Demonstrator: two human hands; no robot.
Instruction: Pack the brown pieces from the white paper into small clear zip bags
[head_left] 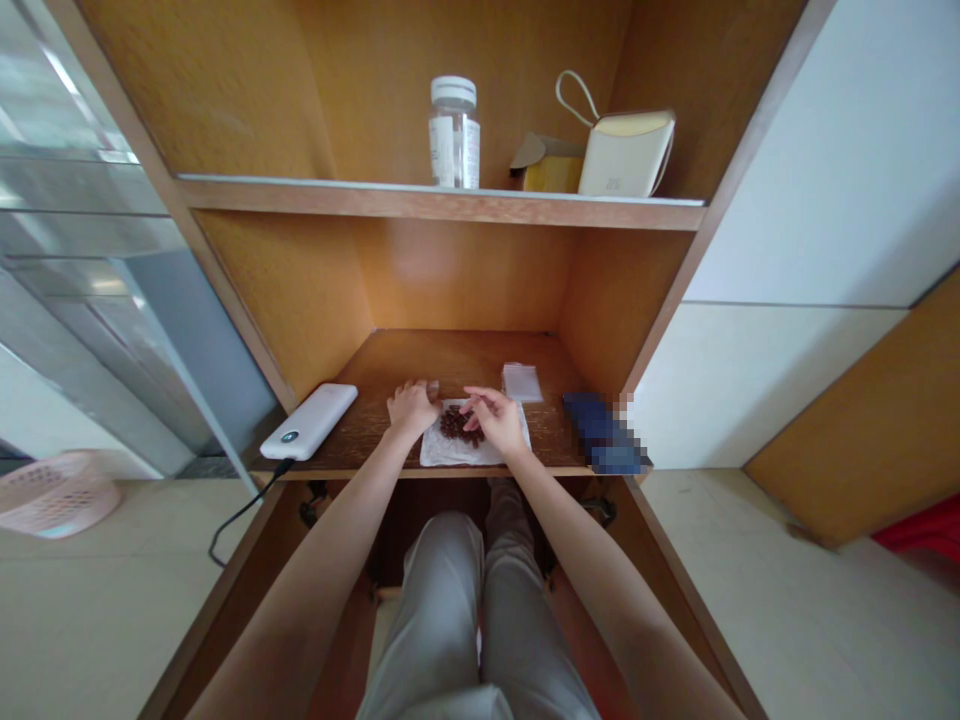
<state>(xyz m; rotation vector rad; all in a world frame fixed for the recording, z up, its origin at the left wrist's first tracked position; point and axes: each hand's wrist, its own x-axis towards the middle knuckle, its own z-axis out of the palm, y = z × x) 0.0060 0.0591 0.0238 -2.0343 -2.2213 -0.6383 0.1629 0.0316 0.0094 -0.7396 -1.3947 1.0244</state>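
Grey trousers (pixel 442 610) are seen nearest. Beyond, dark red pieces (pixel 454 426) are spread on a white sheet (pixel 439 452). Over them the right hand (pixel 496 415) is held, fingers loosely curled; at the sheet's left edge the left hand (pixel 412 405) is placed, fingers bent. Whether anything is gripped by either cannot be told. Behind, a clear packet (pixel 521 383) is laid; higher, a bottle (pixel 454 140) is shelved.
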